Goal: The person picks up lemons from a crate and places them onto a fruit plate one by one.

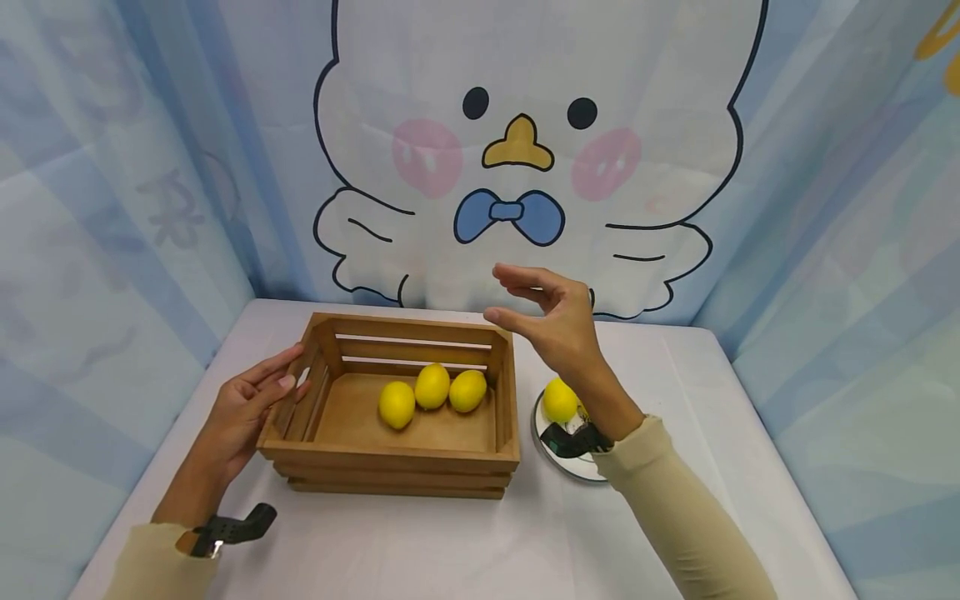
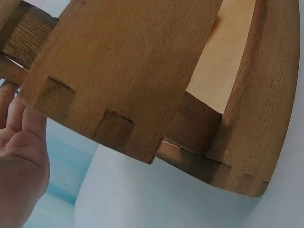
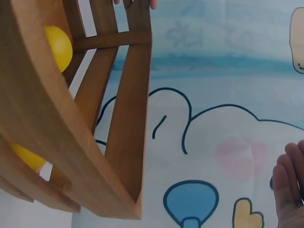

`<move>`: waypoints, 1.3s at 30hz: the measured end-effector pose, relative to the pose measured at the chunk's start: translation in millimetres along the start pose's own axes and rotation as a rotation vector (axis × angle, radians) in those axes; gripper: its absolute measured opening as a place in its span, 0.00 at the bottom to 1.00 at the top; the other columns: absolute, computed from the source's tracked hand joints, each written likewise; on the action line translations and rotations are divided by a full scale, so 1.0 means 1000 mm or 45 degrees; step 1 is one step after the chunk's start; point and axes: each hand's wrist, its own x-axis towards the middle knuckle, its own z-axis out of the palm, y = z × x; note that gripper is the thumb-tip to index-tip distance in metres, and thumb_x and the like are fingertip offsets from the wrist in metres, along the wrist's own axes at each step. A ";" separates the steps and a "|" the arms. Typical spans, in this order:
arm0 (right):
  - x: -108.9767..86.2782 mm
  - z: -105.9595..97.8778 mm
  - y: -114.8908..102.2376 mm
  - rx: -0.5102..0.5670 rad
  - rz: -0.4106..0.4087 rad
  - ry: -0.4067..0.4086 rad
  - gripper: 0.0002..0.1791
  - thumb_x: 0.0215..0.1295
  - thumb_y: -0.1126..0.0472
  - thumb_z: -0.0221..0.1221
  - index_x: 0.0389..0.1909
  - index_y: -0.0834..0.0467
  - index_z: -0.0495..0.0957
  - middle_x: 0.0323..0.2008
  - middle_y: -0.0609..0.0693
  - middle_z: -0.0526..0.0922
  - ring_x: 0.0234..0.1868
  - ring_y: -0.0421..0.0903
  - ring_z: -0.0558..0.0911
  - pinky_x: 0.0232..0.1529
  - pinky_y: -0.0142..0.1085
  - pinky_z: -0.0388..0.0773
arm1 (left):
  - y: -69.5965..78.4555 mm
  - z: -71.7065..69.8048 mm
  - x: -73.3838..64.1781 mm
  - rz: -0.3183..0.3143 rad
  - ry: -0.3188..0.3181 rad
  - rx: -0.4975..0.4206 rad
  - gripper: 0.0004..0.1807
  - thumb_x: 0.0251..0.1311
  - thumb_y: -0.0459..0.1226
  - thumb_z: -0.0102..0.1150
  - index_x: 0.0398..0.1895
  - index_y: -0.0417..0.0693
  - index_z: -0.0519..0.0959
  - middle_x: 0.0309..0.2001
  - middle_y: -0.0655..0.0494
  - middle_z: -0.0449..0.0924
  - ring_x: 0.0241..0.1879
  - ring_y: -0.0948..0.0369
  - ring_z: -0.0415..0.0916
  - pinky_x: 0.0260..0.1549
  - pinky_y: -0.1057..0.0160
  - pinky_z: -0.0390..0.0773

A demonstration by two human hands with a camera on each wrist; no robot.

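Note:
A slatted wooden crate (image 1: 397,462) stands on the table with three yellow lemons (image 1: 396,405) inside, grouped from the middle toward the right. My left hand (image 1: 243,408) grips the crate's left end wall, thumb and fingers on it. Seen from the left wrist, part of that hand (image 2: 26,137) shows beside the crate's wooden slats (image 2: 118,71). My right hand (image 1: 555,321) hovers in the air by the crate's back right corner, thumb and fingers apart, holding nothing. Below its wrist, another lemon (image 1: 559,401) lies on a plate (image 1: 542,442) partly covered by the forearm.
A white cloth covers the table (image 1: 420,550). Behind it hangs a pale blue curtain (image 1: 660,100) with a cartoon bird, and more curtain closes off both sides. The plate stands just to the right of the crate.

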 end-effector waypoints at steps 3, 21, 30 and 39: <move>0.001 0.003 -0.002 0.027 -0.003 0.001 0.28 0.60 0.67 0.77 0.62 0.59 0.84 0.62 0.54 0.87 0.64 0.53 0.84 0.72 0.39 0.81 | 0.000 0.000 0.000 0.000 -0.001 0.011 0.29 0.77 0.30 0.57 0.79 0.44 0.69 0.69 0.71 0.77 0.64 0.77 0.76 0.60 0.66 0.85; 0.012 0.017 -0.001 0.141 -0.021 0.056 0.26 0.60 0.70 0.76 0.61 0.61 0.85 0.61 0.56 0.87 0.60 0.48 0.85 0.71 0.41 0.81 | 0.001 0.002 0.000 -0.031 0.018 -0.001 0.30 0.77 0.30 0.57 0.80 0.44 0.68 0.72 0.68 0.74 0.64 0.77 0.76 0.60 0.66 0.85; 0.017 0.023 0.000 0.228 -0.005 0.082 0.25 0.61 0.71 0.74 0.60 0.63 0.85 0.60 0.59 0.87 0.59 0.49 0.86 0.69 0.41 0.83 | 0.001 0.002 0.000 -0.027 0.013 -0.001 0.30 0.78 0.31 0.57 0.80 0.44 0.67 0.75 0.66 0.72 0.64 0.77 0.76 0.60 0.66 0.85; 0.023 0.030 0.003 0.329 0.062 0.127 0.24 0.62 0.70 0.73 0.60 0.63 0.85 0.59 0.58 0.88 0.57 0.49 0.86 0.65 0.41 0.86 | -0.001 0.001 0.001 -0.018 0.008 -0.022 0.29 0.77 0.30 0.57 0.80 0.44 0.68 0.72 0.69 0.75 0.64 0.77 0.76 0.60 0.66 0.85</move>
